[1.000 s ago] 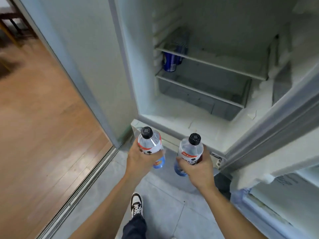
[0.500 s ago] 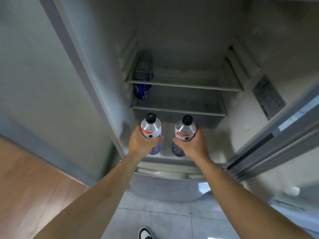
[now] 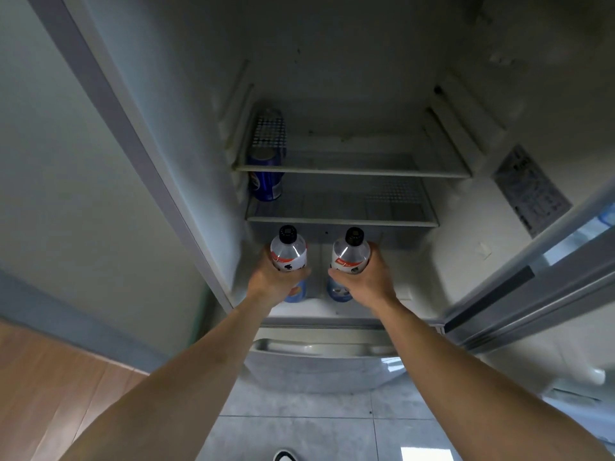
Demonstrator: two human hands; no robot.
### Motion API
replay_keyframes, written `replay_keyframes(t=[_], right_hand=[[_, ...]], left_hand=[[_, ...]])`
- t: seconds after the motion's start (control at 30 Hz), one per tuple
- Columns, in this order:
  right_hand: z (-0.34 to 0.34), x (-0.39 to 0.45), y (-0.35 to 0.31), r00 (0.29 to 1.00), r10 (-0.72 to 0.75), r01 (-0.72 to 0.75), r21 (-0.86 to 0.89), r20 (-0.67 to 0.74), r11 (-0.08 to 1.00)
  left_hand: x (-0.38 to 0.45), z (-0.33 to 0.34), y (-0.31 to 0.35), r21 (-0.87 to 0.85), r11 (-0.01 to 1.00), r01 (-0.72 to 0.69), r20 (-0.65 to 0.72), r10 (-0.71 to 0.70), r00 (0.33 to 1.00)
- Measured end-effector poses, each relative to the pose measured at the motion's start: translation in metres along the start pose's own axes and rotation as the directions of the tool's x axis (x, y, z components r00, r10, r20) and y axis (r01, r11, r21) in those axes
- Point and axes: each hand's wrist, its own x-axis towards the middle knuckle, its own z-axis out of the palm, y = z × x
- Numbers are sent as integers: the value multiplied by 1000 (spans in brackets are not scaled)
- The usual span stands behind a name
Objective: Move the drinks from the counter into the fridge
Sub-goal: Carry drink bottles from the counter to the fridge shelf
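I hold two clear drink bottles with black caps and white-and-red labels, both upright, inside the open fridge point(image 3: 466, 271) above its white floor. My left hand point(image 3: 273, 281) grips the left bottle point(image 3: 288, 251) round its middle. My right hand point(image 3: 366, 277) grips the right bottle point(image 3: 351, 252) the same way. Whether their bases touch the fridge floor is hidden by my hands. A blue can point(image 3: 265, 181) stands on the lower glass shelf point(image 3: 342, 221) at the far left.
An upper glass shelf point(image 3: 352, 171) runs across the fridge above the can. The open fridge door point(image 3: 532, 294) stands at my right. A closed drawer front point(image 3: 319, 364) sits below the opening. Grey tile floor and a wooden floor at left lie underneath.
Both hands have carried the bottles from in front of the fridge, over its sill and into the bottom compartment. My view has swung up to face the shelves squarely.
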Motion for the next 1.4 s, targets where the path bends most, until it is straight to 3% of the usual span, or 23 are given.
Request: replay_keyframes(t=[0.17,0.3,0.37,0.43,0.5,0.63,0.73,0.8,0.93,1.0,1.1,1.17,1.27,1.4], right_hand=[[-17,3,-18,996,-28,35,-88,80,996],[-28,15,-56,988,-107,141,-346,114,928],[-30,21,-74,975,-109,202,-578,192,791],[-29,23,-86,968,-73,229,-730,240,644],[-27,20,-91,971,-56,225,-820,230,526],[-28,12,-80,963,11,247,-895,270,371],[-36,5,-68,922,234,216,-912,308,347],[-45,-2,-62,892,346,144,-908,291,393],[-69,-16,-41,886,400,-69,-788,233,612],[-77,-27,-26,876,431,-205,-645,215,737],[-77,-49,4,833,485,-424,-254,268,869],[-71,-68,21,799,522,-539,-27,299,842],[-57,-89,39,721,609,-690,260,329,676],[-44,-98,33,607,622,-776,538,494,330]], left_hand=[[3,-7,19,59,998,-18,131,10,991],[3,-14,62,205,956,-209,199,168,965],[4,-17,85,459,838,-296,233,208,950],[2,-19,103,706,611,-358,278,225,934],[-2,-19,111,807,454,-376,327,186,926],[-17,-20,115,896,331,-297,288,75,955],[-28,-23,111,933,297,-201,230,-66,971],[-33,-28,105,926,348,-145,211,-160,964],[-49,-48,83,846,534,14,124,-222,967],[-63,-59,57,763,636,113,33,-213,976],[-88,-60,0,375,869,323,-45,-331,943],[-106,-48,-33,20,920,392,-41,-391,919],[-118,-23,-55,-463,789,404,-13,-462,887],[-129,2,-49,-680,599,422,122,-475,871]])
